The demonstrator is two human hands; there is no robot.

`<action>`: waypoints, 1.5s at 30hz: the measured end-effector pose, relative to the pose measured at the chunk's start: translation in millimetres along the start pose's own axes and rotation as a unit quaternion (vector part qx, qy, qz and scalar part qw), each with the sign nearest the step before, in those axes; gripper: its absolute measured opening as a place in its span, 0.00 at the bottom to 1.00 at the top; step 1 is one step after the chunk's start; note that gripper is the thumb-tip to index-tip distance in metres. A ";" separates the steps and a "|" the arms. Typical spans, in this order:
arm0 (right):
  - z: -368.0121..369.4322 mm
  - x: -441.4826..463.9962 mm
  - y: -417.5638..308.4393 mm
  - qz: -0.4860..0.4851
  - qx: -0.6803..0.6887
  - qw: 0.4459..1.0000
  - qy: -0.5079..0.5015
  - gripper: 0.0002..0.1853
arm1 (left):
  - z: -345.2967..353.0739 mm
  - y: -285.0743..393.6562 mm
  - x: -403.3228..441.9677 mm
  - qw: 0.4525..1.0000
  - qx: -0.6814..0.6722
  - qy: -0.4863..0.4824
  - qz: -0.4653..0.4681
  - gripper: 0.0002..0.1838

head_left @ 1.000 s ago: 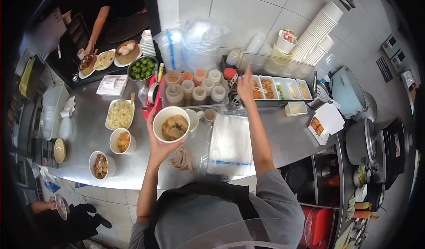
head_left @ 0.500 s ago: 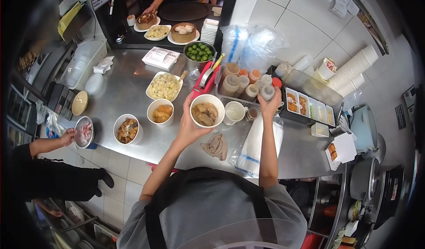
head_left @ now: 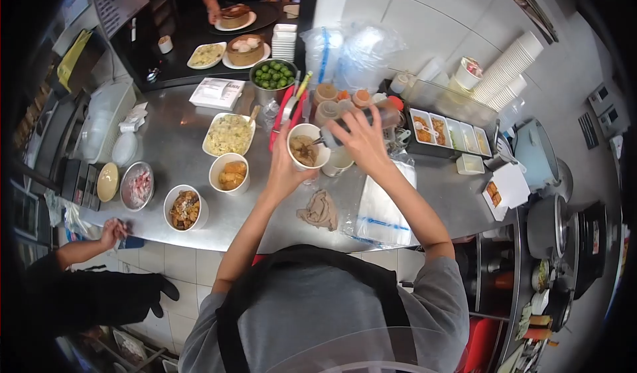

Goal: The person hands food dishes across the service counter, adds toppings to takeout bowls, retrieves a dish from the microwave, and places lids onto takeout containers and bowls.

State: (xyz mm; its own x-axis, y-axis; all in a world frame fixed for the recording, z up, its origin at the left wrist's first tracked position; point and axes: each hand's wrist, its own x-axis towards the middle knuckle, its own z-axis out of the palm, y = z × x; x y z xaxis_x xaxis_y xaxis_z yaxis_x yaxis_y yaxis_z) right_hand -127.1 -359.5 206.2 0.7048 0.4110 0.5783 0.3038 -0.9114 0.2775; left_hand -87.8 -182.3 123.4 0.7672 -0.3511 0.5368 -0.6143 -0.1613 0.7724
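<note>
My left hand [head_left: 282,175] is closed around a white paper bowl [head_left: 304,128] with brown food inside, tilted slightly above the counter. My right hand [head_left: 361,141] grips a squeeze bottle [head_left: 390,113] of dark liquid, tipped on its side. Its nozzle points down into the bowl, and a dark patch shows on the food there. Close under both hands stands a white mug [head_left: 337,164]. Paper bowls of orange pieces [head_left: 232,174] and of browned pieces [head_left: 184,208] stand to the left. Behind them is a dish of fried rice [head_left: 229,134].
A crumpled cloth [head_left: 318,210] and plastic bags [head_left: 388,207] lie nearest me. A red tape dispenser [head_left: 284,118], limes [head_left: 272,74] and sauce bottles [head_left: 326,93] stand behind. At left are a metal bowl [head_left: 137,186] and a co-worker's hand [head_left: 113,232]; another person stands across the counter.
My right hand has lifted a squeeze bottle from the rack and brought it left, tipped over the paper bowl. The co-worker at left has put the metal bowl on the counter and let go.
</note>
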 end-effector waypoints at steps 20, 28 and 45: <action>74.7 -72.8 88.9 0.366 0.396 0.833 0.121 0.31 | -29.9 -72.5 -112.3 0.981 -0.126 0.050 -0.139 0.56; 143.4 -120.0 106.1 0.386 0.271 0.868 0.154 0.36 | -27.4 -80.5 -144.7 0.987 -0.019 0.031 -0.159 0.66; 109.2 -54.2 35.2 0.354 -0.171 0.918 -0.048 0.51 | 111.2 -96.6 -142.8 0.885 0.058 -0.458 -0.070 0.08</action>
State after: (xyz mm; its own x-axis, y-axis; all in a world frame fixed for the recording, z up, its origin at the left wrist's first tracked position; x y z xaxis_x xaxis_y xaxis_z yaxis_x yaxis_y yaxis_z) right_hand -84.6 -416.0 100.9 0.7064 -0.3016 0.6403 -0.4605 -0.8829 0.0922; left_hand -158.6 -219.2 -65.6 0.3988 -0.9114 -0.1013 -0.5810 -0.3365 0.7411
